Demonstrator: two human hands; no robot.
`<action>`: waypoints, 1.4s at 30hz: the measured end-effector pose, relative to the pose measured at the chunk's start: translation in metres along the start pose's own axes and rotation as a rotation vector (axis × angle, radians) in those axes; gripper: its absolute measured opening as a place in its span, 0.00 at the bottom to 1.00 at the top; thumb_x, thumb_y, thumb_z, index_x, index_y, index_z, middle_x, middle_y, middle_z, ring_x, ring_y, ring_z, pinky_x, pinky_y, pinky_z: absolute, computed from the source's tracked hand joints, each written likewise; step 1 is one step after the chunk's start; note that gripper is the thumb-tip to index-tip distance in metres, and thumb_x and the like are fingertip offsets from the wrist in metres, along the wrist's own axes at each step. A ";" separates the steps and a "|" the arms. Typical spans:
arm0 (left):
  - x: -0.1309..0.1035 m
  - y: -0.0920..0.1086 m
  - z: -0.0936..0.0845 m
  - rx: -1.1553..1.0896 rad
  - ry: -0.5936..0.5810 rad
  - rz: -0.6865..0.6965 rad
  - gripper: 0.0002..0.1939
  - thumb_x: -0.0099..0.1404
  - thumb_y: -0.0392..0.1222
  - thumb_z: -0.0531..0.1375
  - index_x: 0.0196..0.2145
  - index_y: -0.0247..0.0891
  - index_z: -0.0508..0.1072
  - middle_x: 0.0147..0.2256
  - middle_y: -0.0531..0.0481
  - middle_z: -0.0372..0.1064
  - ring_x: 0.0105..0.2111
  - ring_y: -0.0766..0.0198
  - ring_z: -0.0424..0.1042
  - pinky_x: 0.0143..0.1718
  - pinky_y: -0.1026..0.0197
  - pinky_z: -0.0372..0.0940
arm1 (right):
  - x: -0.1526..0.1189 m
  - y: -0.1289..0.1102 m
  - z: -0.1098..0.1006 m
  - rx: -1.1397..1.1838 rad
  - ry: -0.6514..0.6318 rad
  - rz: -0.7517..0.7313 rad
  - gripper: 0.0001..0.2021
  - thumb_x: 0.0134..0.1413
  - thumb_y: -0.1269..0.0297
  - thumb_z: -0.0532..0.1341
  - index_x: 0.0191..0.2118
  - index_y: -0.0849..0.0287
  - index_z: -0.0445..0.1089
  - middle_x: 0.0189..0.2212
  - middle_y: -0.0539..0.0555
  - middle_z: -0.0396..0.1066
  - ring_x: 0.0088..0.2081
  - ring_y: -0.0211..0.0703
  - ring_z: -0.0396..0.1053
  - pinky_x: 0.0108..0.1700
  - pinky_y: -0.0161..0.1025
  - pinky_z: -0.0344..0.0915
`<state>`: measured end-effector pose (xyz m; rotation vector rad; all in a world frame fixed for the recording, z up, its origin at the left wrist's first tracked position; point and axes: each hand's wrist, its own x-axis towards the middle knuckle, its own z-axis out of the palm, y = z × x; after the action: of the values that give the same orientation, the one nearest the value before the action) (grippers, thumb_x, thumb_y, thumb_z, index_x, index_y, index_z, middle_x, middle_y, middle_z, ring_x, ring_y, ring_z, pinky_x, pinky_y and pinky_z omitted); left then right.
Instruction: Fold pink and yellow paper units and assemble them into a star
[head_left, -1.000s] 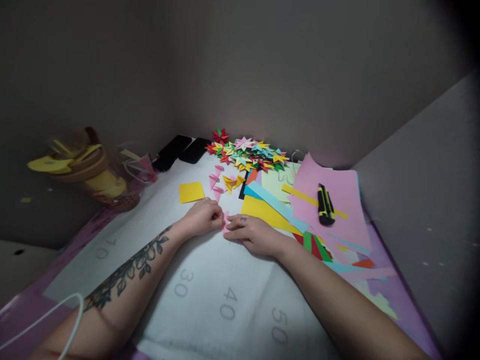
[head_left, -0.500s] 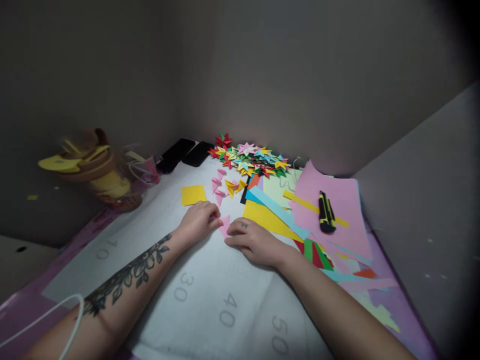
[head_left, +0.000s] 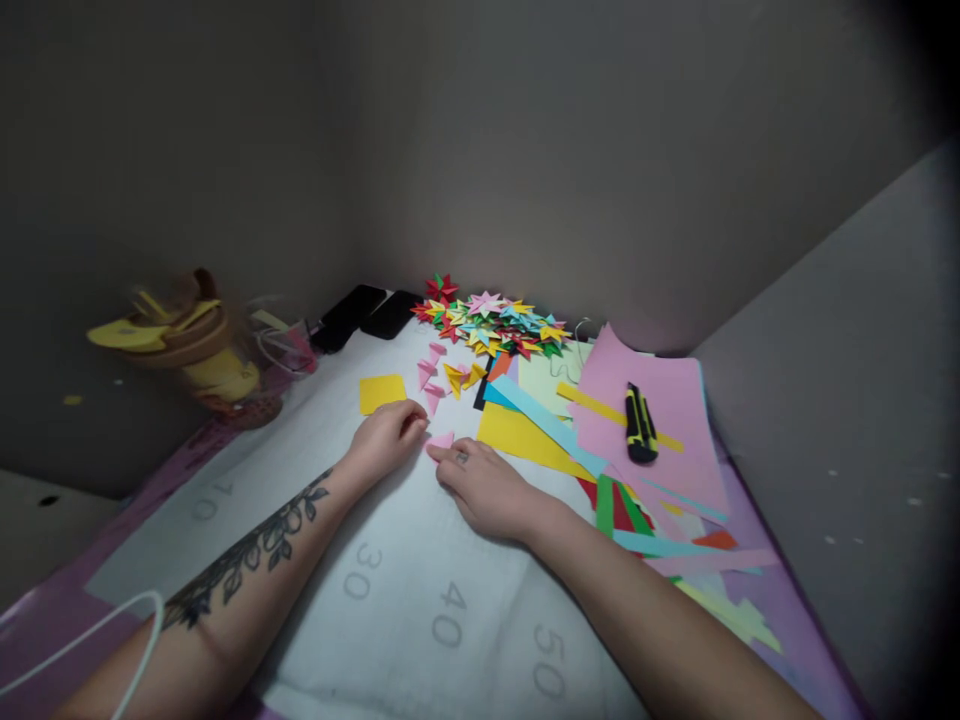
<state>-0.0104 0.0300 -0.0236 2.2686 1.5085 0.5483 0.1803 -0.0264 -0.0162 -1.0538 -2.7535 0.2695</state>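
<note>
A small folded piece of pink paper lies on the white sheet, which is printed with numbers. My right hand presses the pink paper at its near edge, index finger laid along it and the other fingers bent beneath. Just left of that paper, my left hand is closed, fingers curled and thumb against them; nothing shows in it. Beyond the left hand is a yellow paper square. Folded pink pieces and folded yellow pieces stand a little farther off.
A heap of colourful paper stars sits at the back by the wall. To the right, a black-and-yellow box cutter rests on pink paper sheets, with paper strips around. Two phones and a lidded cup are at the left.
The pink paper now looks folded into a smaller, flatter shape. My right hand has moved left onto it, and my left hand has drawn slightly away from it. The view has shifted slightly.
</note>
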 end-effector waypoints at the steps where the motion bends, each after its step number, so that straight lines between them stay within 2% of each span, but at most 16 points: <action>1: 0.000 -0.001 0.001 -0.007 -0.009 0.018 0.10 0.61 0.43 0.55 0.38 0.39 0.71 0.36 0.47 0.71 0.36 0.58 0.68 0.37 0.59 0.60 | -0.001 0.001 0.000 0.017 0.012 -0.001 0.12 0.54 0.77 0.53 0.42 0.59 0.67 0.56 0.57 0.64 0.49 0.51 0.61 0.47 0.50 0.62; 4: -0.001 -0.004 0.002 0.019 -0.028 0.058 0.11 0.58 0.45 0.59 0.38 0.39 0.72 0.37 0.46 0.70 0.38 0.57 0.67 0.40 0.58 0.60 | -0.006 0.009 0.004 0.162 0.109 -0.045 0.12 0.52 0.78 0.54 0.39 0.58 0.67 0.50 0.57 0.69 0.47 0.48 0.63 0.47 0.46 0.64; 6: -0.002 -0.004 0.002 0.026 -0.025 0.056 0.10 0.59 0.44 0.59 0.37 0.40 0.73 0.37 0.46 0.70 0.39 0.56 0.67 0.41 0.57 0.60 | -0.010 0.016 0.007 0.305 0.245 -0.060 0.12 0.51 0.78 0.53 0.39 0.58 0.67 0.45 0.56 0.72 0.45 0.44 0.66 0.46 0.42 0.65; 9: -0.005 -0.004 -0.002 -0.028 -0.046 0.099 0.11 0.60 0.45 0.59 0.39 0.40 0.73 0.38 0.46 0.70 0.41 0.56 0.67 0.42 0.57 0.59 | -0.013 0.025 0.012 0.376 0.485 0.070 0.12 0.53 0.78 0.52 0.39 0.58 0.68 0.37 0.56 0.73 0.40 0.43 0.69 0.44 0.41 0.66; 11: -0.007 -0.002 -0.005 -0.078 -0.077 0.164 0.13 0.59 0.48 0.60 0.41 0.41 0.72 0.41 0.46 0.69 0.42 0.56 0.66 0.44 0.57 0.59 | -0.012 0.028 0.014 0.355 0.548 0.143 0.11 0.53 0.76 0.53 0.37 0.58 0.69 0.33 0.56 0.73 0.38 0.44 0.68 0.42 0.43 0.66; 14: -0.008 0.000 -0.008 -0.133 -0.116 0.244 0.10 0.57 0.48 0.62 0.35 0.41 0.74 0.43 0.46 0.68 0.44 0.56 0.65 0.45 0.57 0.58 | -0.007 0.026 0.014 0.345 0.543 0.190 0.09 0.53 0.75 0.54 0.35 0.58 0.70 0.31 0.55 0.72 0.37 0.46 0.67 0.41 0.43 0.65; 17: -0.008 0.003 -0.007 -0.295 -0.081 0.239 0.06 0.59 0.43 0.61 0.27 0.38 0.73 0.41 0.47 0.68 0.44 0.59 0.65 0.45 0.59 0.59 | -0.003 0.021 0.012 0.412 0.566 0.305 0.07 0.54 0.72 0.55 0.34 0.58 0.70 0.31 0.55 0.72 0.36 0.45 0.67 0.40 0.43 0.64; 21: -0.008 0.011 -0.008 -0.498 -0.024 0.139 0.05 0.60 0.39 0.57 0.28 0.37 0.70 0.31 0.50 0.69 0.35 0.64 0.67 0.37 0.63 0.61 | 0.003 0.015 0.011 0.792 0.581 0.547 0.06 0.53 0.63 0.58 0.36 0.58 0.68 0.27 0.51 0.70 0.27 0.40 0.67 0.29 0.37 0.66; 24: -0.009 0.019 -0.009 -0.529 -0.010 0.045 0.05 0.59 0.39 0.58 0.29 0.36 0.70 0.28 0.52 0.69 0.29 0.66 0.66 0.31 0.65 0.59 | 0.008 0.012 0.012 1.092 0.593 0.622 0.09 0.50 0.60 0.60 0.37 0.58 0.67 0.25 0.48 0.69 0.22 0.36 0.67 0.22 0.33 0.64; 28: -0.012 0.027 -0.006 -0.591 0.010 -0.056 0.06 0.57 0.41 0.59 0.27 0.35 0.68 0.24 0.54 0.66 0.24 0.69 0.62 0.26 0.67 0.56 | 0.014 0.009 0.013 1.232 0.597 0.638 0.11 0.46 0.60 0.63 0.36 0.58 0.66 0.24 0.47 0.69 0.23 0.36 0.69 0.22 0.31 0.65; 32: -0.014 0.030 -0.004 -0.610 -0.003 -0.050 0.07 0.57 0.41 0.60 0.26 0.35 0.68 0.23 0.56 0.65 0.23 0.70 0.61 0.25 0.68 0.55 | 0.015 0.008 0.010 1.323 0.536 0.653 0.13 0.44 0.59 0.65 0.35 0.59 0.67 0.22 0.47 0.69 0.22 0.35 0.68 0.20 0.30 0.62; 35: -0.014 0.031 -0.002 -0.622 0.003 -0.042 0.06 0.57 0.40 0.60 0.27 0.36 0.66 0.23 0.56 0.65 0.24 0.70 0.62 0.26 0.68 0.55 | 0.016 0.007 0.010 1.331 0.576 0.651 0.12 0.44 0.59 0.65 0.33 0.59 0.67 0.21 0.48 0.70 0.22 0.35 0.68 0.21 0.30 0.62; 38: -0.014 0.031 0.002 -0.742 0.061 -0.077 0.10 0.56 0.39 0.61 0.34 0.38 0.63 0.25 0.57 0.64 0.25 0.70 0.63 0.26 0.68 0.56 | 0.017 0.007 0.012 1.293 0.639 0.632 0.10 0.45 0.60 0.65 0.31 0.59 0.67 0.21 0.48 0.70 0.24 0.36 0.69 0.25 0.31 0.64; 40: -0.013 0.030 0.004 -0.813 0.053 -0.111 0.17 0.56 0.39 0.61 0.41 0.39 0.59 0.24 0.59 0.63 0.24 0.70 0.63 0.24 0.69 0.54 | 0.017 0.007 0.014 1.261 0.642 0.609 0.10 0.45 0.60 0.65 0.31 0.59 0.67 0.22 0.48 0.70 0.25 0.37 0.70 0.28 0.33 0.65; 42: -0.014 0.030 0.005 -0.802 0.032 -0.129 0.19 0.57 0.39 0.60 0.44 0.40 0.59 0.22 0.61 0.61 0.21 0.70 0.61 0.22 0.69 0.52 | 0.017 0.006 0.014 1.217 0.627 0.589 0.09 0.46 0.61 0.64 0.33 0.58 0.67 0.24 0.49 0.70 0.27 0.38 0.70 0.30 0.34 0.66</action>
<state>0.0108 0.0063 -0.0150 1.5368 1.1396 0.9451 0.1685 -0.0125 -0.0296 -1.1707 -1.2311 1.2137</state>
